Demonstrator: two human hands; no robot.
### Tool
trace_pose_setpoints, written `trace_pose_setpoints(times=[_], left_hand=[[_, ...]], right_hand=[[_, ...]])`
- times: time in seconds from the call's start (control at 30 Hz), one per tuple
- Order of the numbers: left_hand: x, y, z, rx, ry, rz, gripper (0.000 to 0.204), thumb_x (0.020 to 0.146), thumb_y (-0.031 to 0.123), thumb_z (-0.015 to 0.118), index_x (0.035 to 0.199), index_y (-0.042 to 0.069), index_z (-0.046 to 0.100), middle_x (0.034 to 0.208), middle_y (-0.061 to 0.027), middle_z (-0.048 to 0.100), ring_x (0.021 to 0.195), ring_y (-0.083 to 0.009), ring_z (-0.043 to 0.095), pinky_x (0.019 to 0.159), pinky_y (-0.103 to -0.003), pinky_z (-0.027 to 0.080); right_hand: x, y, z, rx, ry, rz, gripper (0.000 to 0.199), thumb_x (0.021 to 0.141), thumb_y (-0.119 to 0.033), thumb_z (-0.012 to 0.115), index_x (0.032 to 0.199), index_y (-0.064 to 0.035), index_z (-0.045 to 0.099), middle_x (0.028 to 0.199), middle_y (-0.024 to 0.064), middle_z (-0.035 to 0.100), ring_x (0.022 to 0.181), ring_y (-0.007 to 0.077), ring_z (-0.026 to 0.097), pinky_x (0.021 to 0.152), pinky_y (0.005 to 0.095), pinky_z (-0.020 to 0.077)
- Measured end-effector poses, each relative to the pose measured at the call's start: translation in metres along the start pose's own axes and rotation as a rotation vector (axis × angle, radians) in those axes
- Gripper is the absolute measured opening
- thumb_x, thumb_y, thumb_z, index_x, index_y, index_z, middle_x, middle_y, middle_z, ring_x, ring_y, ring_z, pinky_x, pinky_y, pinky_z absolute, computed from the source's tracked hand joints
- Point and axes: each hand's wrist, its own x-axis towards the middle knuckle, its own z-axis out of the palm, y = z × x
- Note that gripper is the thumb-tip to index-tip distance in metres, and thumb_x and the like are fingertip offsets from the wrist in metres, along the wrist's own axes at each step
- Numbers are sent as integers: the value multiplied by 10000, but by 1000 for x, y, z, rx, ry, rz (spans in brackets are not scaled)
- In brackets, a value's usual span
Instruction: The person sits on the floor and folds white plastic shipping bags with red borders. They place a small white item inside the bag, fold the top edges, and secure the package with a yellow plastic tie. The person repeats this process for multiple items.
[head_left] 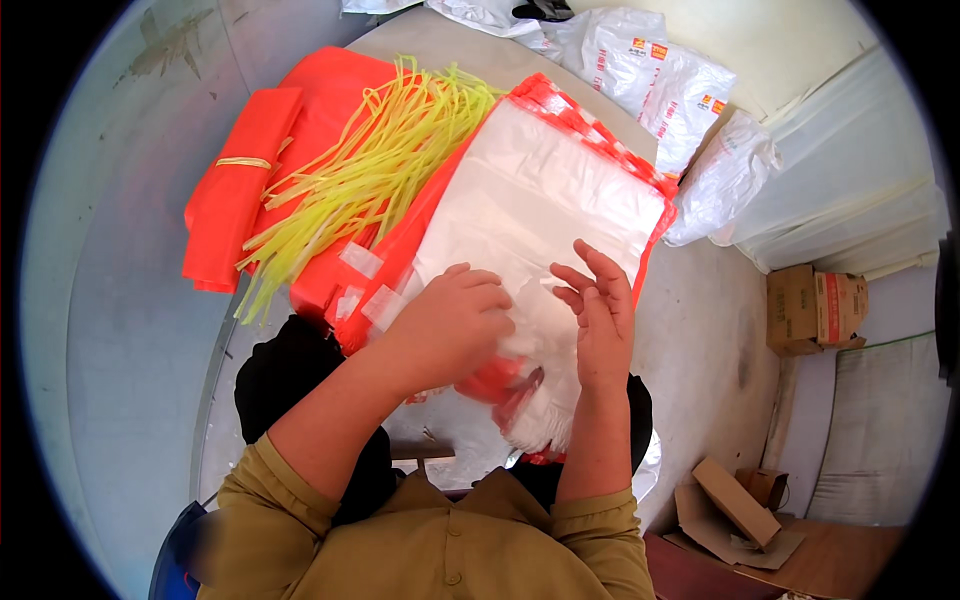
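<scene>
In front of me lies a stack of clear plastic bags [540, 180] with red edges, over a red plastic sheet. My left hand [455, 322] is over its near left part. Its fingers are curled and pressed together, with the tips hidden and slightly blurred, so anything in them is out of sight. Over the stack's near right part is my right hand [603, 318], its fingers apart and slightly bent, with nothing seen in them. Between my wrists, a crumpled red and clear plastic piece [500, 390] is smeared by motion above my lap.
Yellow-green plastic strips [380, 150] lie across red plastic at the left, beside a folded red bundle [235, 190] tied with a band. White printed sacks [625, 75] stand at the far side. Cardboard boxes [795, 310] and flattened cardboard [735, 510] are at the right.
</scene>
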Motion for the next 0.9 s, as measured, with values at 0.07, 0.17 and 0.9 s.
trace_pose_setpoints(times=[0.07,0.17,0.9], left_hand=[[1,-1,0,2,24,14,218,694,31,738,903,81,706,1052,-82,692,1117,-315,636,960,-450,509],[0,-4,4,-8,70,56,224,684,38,742,898,90,707,1004,-66,678,1056,-300,637,923,-424,517],[16,-3,9,51,119,-131,166,770,102,780,902,59,689,964,-87,696,984,-322,647,881,-453,511]], right_hand=[[1,7,-4,-120,19,18,359,1042,-52,487,1389,-21,575,1469,105,584,1221,219,650,992,359,529],[-1,13,-5,-548,-45,11,359,1015,-71,544,1368,-39,603,1403,143,618,1214,270,650,1017,384,517],[-5,25,-4,-551,-82,-10,412,951,-16,588,1356,-80,623,1179,156,705,1144,355,642,1021,419,506]])
